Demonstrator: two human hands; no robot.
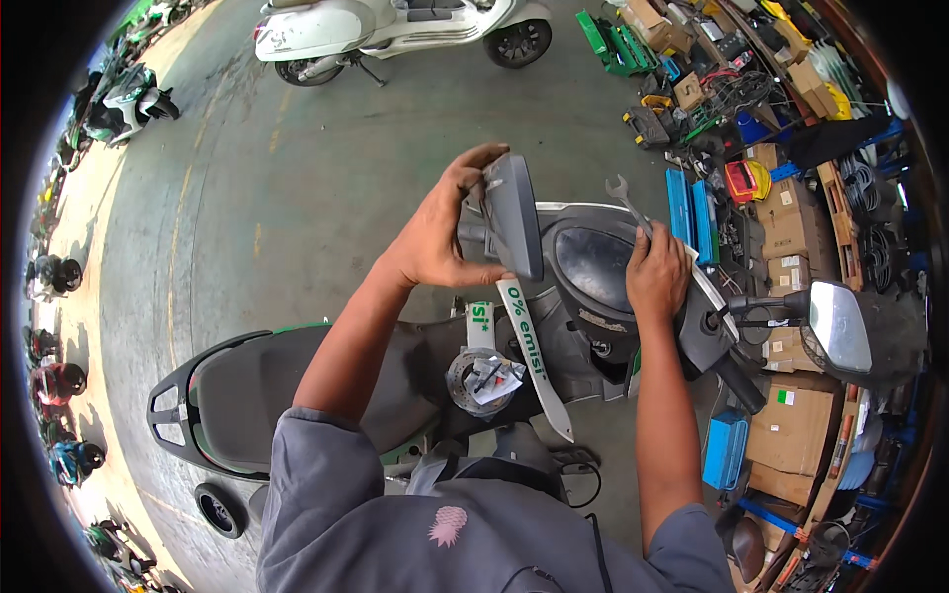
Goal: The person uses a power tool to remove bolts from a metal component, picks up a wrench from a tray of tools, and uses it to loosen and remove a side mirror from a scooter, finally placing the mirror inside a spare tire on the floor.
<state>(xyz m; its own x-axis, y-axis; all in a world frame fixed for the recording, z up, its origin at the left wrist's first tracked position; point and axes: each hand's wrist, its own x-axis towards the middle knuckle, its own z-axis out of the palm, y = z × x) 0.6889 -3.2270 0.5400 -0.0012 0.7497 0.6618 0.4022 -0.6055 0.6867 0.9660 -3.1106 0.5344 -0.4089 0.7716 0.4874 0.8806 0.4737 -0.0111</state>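
Grey scooter (297, 385) is stood over; at 12 o'clock its left mirror (514, 212) is grasped by the left hand (435, 232) — it should be kept steady. At 2 o'clock the right hand (655, 275) is closed around a wrench (625, 198), which should be seated fully on the mirror nut — not visible — before it is turned.

Left hand (435, 237) raised, fingers curled — right hand (655, 272) apparently clenched

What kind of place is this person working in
Most likely a scooter repair workshop. The left hand holds a mirror and the right hand a wrench over a grey scooter; a white scooter stands behind, and cardboard boxes line the right side.
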